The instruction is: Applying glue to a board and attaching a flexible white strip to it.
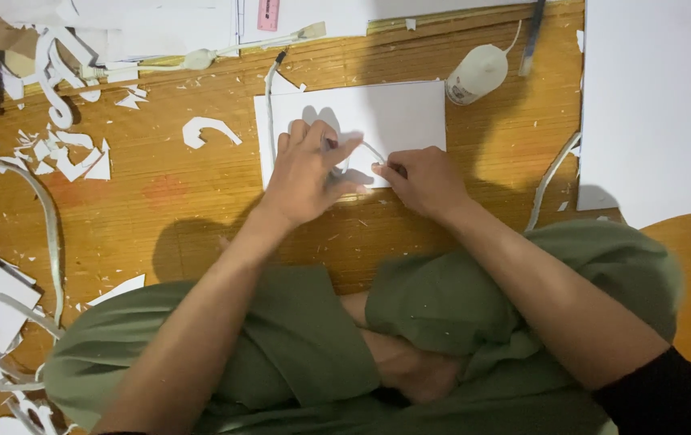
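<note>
Green-trousered knees lowest, then left hand point(307, 165) and right hand point(422, 181) pinching a curved paper strip point(371, 150) onto white card point(394, 117), mid-shaping, needing steady pressure.

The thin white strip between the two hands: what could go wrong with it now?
The thin white strip is curved between the left hand and right hand; it may kink or tear. The glue bottle lies on its side near the white sheet and could perhaps leak.
</note>
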